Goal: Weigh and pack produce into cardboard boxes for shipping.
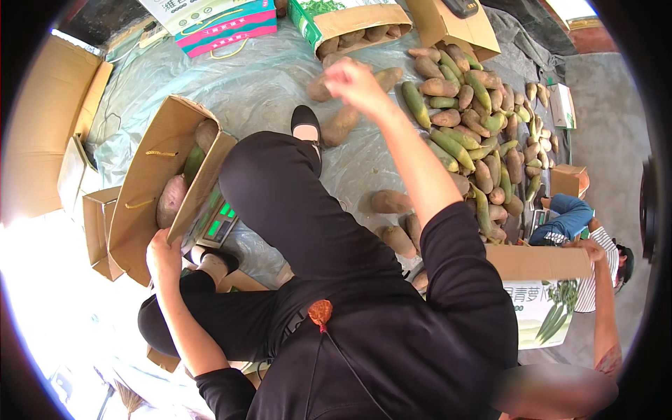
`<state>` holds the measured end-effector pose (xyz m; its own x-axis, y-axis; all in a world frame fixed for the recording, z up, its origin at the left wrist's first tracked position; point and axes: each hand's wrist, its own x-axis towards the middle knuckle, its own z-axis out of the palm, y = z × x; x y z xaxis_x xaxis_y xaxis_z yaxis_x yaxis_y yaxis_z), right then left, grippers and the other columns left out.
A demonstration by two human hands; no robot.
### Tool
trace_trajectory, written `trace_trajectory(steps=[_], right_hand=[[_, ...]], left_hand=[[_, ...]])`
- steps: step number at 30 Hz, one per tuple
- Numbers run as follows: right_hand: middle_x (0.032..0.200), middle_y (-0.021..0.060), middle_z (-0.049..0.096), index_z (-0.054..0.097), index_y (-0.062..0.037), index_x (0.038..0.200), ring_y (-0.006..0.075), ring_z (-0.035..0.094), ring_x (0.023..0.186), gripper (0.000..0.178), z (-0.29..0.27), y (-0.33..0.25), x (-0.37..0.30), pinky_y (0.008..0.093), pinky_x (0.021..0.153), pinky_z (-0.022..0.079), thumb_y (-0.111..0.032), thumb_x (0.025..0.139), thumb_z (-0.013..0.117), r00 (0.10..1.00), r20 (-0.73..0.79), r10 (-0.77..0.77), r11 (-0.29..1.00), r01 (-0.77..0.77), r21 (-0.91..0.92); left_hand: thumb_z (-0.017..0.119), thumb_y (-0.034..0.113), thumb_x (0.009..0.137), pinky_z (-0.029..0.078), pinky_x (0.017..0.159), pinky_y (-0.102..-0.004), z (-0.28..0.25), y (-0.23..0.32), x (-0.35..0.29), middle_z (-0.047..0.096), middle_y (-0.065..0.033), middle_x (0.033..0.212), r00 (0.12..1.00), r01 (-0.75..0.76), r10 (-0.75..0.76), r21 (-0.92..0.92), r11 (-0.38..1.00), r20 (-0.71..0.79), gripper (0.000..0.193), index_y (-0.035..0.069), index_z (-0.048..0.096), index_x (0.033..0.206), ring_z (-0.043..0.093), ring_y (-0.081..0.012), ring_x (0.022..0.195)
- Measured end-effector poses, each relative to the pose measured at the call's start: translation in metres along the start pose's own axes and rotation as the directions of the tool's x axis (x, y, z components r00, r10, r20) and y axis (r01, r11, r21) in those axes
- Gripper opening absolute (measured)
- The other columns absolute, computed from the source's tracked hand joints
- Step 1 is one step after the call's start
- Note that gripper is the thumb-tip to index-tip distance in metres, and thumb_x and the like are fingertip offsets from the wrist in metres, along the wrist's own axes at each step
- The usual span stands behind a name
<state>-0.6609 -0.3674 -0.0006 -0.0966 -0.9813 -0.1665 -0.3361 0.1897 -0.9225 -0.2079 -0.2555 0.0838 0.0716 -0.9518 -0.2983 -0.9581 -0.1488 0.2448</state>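
Note:
My left hand [163, 259] pinches the near edge of an open cardboard carton [143, 171] with yellow cord handles. Inside lie a pinkish root vegetable [171, 199], a green radish [194, 162] and a brownish root [206, 134]. The carton stands on a digital scale [218, 222] with lit green displays, just left of my bent knee. My right arm reaches far forward. The right hand [355, 85] is over loose brownish roots on the plastic sheet, above one long root [341, 124]; its fingers look bent but are smeared, and nothing distinct shows in them.
A big heap of green and brown roots [483, 133] covers the floor at right. Ahead lie a carton of roots [357, 35], a pink and teal gift box [227, 31] and an open carton [451, 28]. Other people sit at right; one holds a printed carton [535, 308].

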Motion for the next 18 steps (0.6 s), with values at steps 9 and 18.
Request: trace_trajectory(steps=[9,18], right_hand=[[0.088,0.0128,0.067,0.066,-0.0067,0.095,0.028,0.064,0.085,0.025,0.028,0.2,-0.165,0.0369,0.075,0.051,-0.015,0.071,0.067,0.92,-0.097,0.38,0.796,-0.379,-0.471],[0.084,0.0115,0.068,0.068,-0.0081,0.089,0.0282,0.065,0.082,0.023,0.015,0.223,-0.175,0.0374,0.076,0.051,-0.02,0.07,0.071,0.825,-0.276,0.492,0.737,-0.564,-0.373]], left_hand=[[0.064,0.008,0.076,0.047,0.071,-0.0396,0.005,0.0,0.003,0.063,-0.0179,0.082,0.999,0.043,-0.042,-0.051,0.998,0.021,0.019,0.002,0.065,0.093,0.061,-0.035,0.078],[0.063,0.009,0.076,0.046,0.069,-0.0382,0.002,0.001,0.0,0.062,-0.0171,0.079,0.998,0.053,-0.052,-0.036,0.998,0.029,0.019,0.001,0.064,0.093,0.061,-0.0336,0.075]])
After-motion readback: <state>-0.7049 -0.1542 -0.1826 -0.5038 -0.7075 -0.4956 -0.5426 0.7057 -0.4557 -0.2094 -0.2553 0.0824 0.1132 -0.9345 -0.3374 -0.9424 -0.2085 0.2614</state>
